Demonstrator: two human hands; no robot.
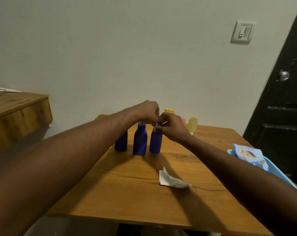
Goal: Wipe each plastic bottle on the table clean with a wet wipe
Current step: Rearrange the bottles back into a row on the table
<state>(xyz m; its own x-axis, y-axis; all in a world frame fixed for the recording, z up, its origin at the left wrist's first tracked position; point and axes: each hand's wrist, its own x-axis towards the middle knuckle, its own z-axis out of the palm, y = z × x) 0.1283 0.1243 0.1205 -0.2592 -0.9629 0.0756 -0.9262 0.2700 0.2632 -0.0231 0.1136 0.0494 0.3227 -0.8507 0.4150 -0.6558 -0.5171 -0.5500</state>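
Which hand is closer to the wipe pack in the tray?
Right. The right hand grips a blue bottle left of the pack; the left hand, at its top, is farther left.

I can read no words or numbers anywhere here. The pale blue plastic wipes packet (248, 155) at the right edge of my light wooden table (127, 193) carries print, but it is too blurred to read.
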